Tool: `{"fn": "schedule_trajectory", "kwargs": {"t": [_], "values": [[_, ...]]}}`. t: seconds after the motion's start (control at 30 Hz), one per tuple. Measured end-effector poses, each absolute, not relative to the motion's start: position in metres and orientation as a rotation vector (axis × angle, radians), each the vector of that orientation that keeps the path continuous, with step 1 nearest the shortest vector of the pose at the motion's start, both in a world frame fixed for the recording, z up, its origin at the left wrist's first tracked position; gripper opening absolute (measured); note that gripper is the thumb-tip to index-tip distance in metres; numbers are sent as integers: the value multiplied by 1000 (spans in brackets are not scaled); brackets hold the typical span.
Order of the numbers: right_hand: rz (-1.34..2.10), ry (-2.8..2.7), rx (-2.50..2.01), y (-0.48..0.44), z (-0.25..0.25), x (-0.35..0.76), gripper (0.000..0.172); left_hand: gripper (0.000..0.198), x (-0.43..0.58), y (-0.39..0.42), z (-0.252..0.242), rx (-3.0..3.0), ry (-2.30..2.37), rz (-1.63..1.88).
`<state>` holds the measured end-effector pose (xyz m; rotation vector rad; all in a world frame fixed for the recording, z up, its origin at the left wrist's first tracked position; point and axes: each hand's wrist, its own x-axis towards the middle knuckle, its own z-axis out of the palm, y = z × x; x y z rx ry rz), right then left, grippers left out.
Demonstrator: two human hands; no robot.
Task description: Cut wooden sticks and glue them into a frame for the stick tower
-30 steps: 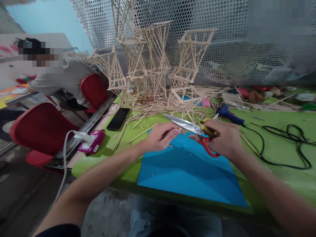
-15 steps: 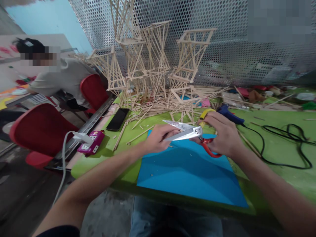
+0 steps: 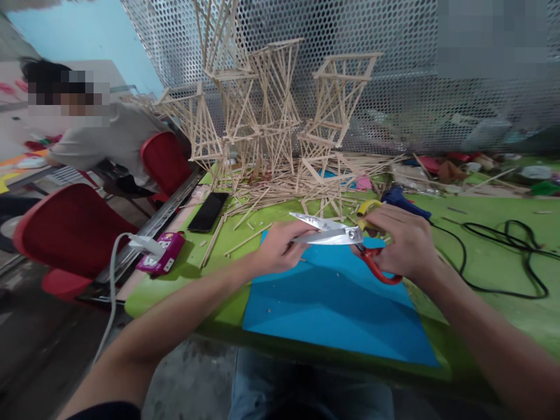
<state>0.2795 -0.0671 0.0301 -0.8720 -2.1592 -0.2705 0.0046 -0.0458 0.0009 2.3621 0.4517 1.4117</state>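
Note:
My right hand (image 3: 405,239) grips a pair of scissors (image 3: 335,234) with one yellow and one red handle. The blades point left and stand slightly apart. At their tips is my left hand (image 3: 282,248), its fingers bent together; whatever they pinch is hidden behind the blades and fingers. Both hands are above a blue sheet (image 3: 332,303) lying on the green table (image 3: 494,245). Past them rise towers of thin wooden sticks (image 3: 280,87), with a heap of loose sticks (image 3: 280,191) at their base.
A black phone (image 3: 209,212) and a purple power adapter (image 3: 161,254) with a white plug lie at the left. On the right is a blue glue gun (image 3: 405,201) with a looping black cable (image 3: 466,256). A person (image 3: 114,128) sits near red chairs (image 3: 74,233).
The scissor blades have closed partway, the gap between them narrowing. My right hand has shifted slightly right and down; my left hand stays nearly in place.

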Motion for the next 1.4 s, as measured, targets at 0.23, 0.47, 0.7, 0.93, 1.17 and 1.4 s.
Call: {"fn": "schedule_trajectory", "kwargs": {"t": [0.23, 0.47, 0.7, 0.93, 1.17, 1.4], "values": [[-21, -2242, -970, -76, 29, 271, 26, 45, 3, -50, 9, 2315, 484, 1399], [70, -2093, -1093, -75, 26, 271, 56, 41, 4, -52, 17, 2259, 419, 1442], [-33, -2058, -1056, -64, 29, 277, 41, 31, 4, -46, 11, 2326, 454, 1484], [-194, -2178, -997, -60, 21, 277, 45, 24, 4, -41, 1, 2342, 437, 1524], [-218, -2182, -916, -59, 20, 276, 45, 29, 4, -39, -6, 2379, 499, 1512], [-215, -2180, -844, -58, 20, 275, 43, 29, 4, -37, -6, 2362, 457, 1480]]}}
